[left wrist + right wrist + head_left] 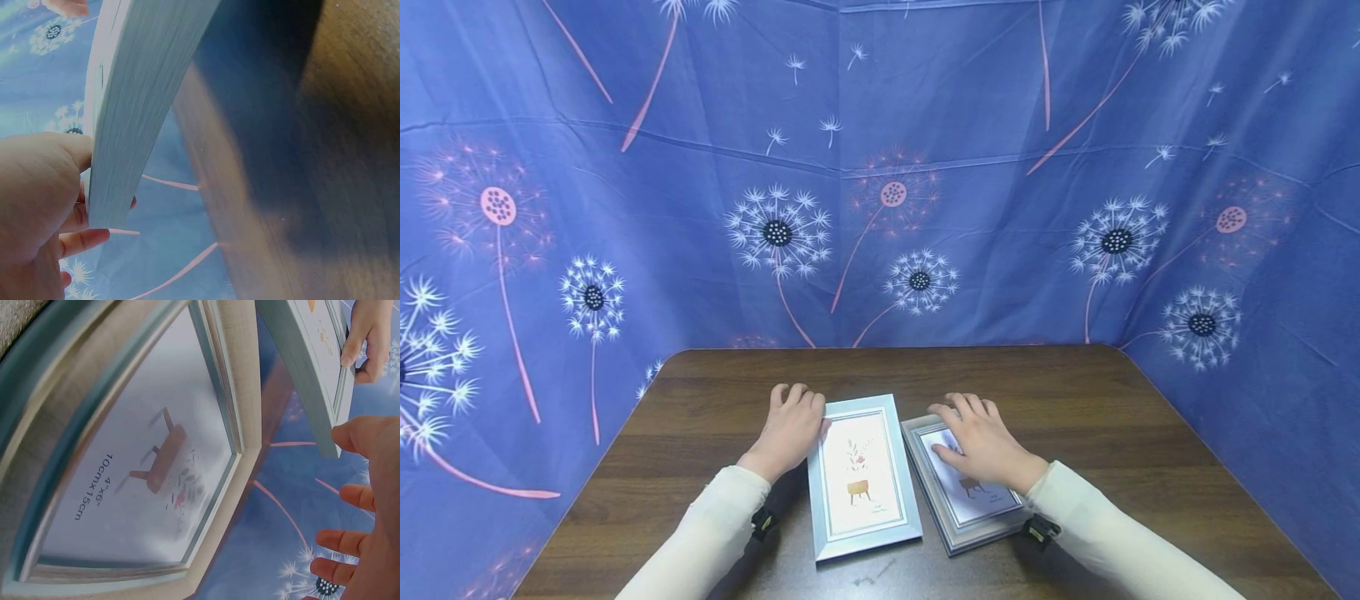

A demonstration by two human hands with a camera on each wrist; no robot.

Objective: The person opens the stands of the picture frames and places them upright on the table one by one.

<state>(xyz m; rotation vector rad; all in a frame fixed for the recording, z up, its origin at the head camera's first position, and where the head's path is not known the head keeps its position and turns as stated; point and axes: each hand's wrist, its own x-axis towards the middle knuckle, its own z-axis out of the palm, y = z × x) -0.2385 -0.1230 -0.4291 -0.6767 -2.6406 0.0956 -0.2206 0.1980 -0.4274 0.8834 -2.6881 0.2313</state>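
Note:
A light-blue picture frame with a plant print is slightly left of the table's middle. My left hand grips it near its upper left corner; the left wrist view shows the thumb on the face and fingers around the far end of its side. To the right lies a beige-grey picture frame with blue-grey edges, turned at an angle. Over its upper part is my right hand, fingers spread, holding nothing. The right wrist view shows its print, marked 10cmx15cm, behind glossy glazing.
Both frames are on a dark brown wooden table with rounded far corners. Behind it and along the sides hangs a blue cloth printed with dandelions. A small dark device is strapped at each wrist, under the pale sleeves.

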